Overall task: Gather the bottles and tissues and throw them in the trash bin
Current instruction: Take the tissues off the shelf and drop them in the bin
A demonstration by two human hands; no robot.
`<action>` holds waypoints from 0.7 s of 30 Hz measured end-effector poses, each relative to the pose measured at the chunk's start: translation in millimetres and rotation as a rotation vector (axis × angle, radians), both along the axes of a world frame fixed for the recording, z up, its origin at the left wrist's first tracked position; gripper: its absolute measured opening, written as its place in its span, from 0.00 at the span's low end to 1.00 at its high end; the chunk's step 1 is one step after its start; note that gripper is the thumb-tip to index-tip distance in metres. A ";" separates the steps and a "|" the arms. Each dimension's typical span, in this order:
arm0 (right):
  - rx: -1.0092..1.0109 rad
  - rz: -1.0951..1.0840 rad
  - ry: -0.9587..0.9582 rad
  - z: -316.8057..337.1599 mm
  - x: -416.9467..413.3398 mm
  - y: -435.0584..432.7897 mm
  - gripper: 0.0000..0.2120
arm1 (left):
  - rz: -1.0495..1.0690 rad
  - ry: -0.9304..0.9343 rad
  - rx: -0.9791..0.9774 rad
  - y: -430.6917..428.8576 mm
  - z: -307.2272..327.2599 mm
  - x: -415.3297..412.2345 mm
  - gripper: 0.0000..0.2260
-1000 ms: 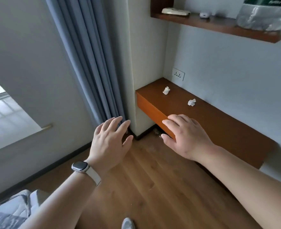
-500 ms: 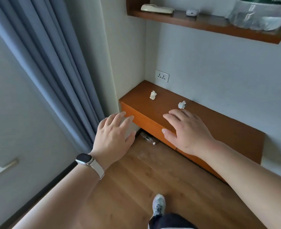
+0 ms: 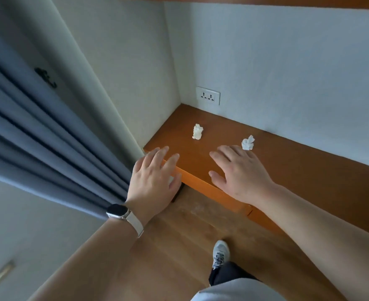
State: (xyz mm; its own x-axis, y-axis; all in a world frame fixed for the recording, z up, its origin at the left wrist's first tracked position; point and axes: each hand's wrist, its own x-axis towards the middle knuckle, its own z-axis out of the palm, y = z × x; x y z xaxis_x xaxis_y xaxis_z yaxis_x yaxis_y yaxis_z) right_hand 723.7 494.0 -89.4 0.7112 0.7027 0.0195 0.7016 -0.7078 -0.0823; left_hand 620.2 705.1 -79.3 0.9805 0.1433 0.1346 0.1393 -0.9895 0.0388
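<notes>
1. The pleated blue-grey fabric curtain (image 3: 38, 131) fills the left of my view. Nothing of the task lies by it, and I see no trash bin anywhere.
2. The long orange-brown wooden wall ledge (image 3: 309, 177) runs from the corner off to the right. Both tissues lie on its top, not yet gathered.
3. The light brown wooden plank floor (image 3: 179, 231) shows me no bottle. My left hand hides the dark gap under the ledge's end, so I cannot tell what sits there.
4. My right hand (image 3: 242, 172) is spread above the ledge, fingers straight and apart, holding nothing.
5. My left hand (image 3: 155, 181) is spread the same way over the ledge's front corner, also empty.
6. The white double wall socket (image 3: 208, 95) sits just above the ledge in the corner and plays no part in the job.
7. The corner-side crumpled white tissue (image 3: 197, 131) stands well ahead of both hands, untouched.
8. The second crumpled white tissue (image 3: 248, 142) lies just past my right fingers. I cannot tell whether they touch it.
9. I judge the task barely begun, with nothing picked up and nothing binned. Both tissues remain to be picked up, and the bottles and the bin remain to be found.
</notes>
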 end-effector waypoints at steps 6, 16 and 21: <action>-0.041 -0.078 0.040 -18.8 86.4 -2.5 0.26 | -0.012 0.067 -0.001 12.4 -25.8 94.3 0.23; -0.120 -0.244 0.146 -63.4 147.3 -2.5 0.27 | -0.097 0.167 -0.083 28.9 -63.8 181.2 0.23; -0.200 -0.340 0.167 -96.9 169.0 -0.4 0.25 | -0.148 0.217 -0.150 44.1 -99.7 230.5 0.24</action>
State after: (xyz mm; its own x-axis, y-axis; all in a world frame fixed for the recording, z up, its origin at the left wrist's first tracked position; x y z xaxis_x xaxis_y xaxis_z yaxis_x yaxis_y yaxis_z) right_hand 892.7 493.6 -186.3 0.8851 0.4055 -0.2284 0.4138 -0.9103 -0.0128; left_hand 850.6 749.2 -179.0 0.9958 -0.0008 -0.0920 0.0151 -0.9851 0.1713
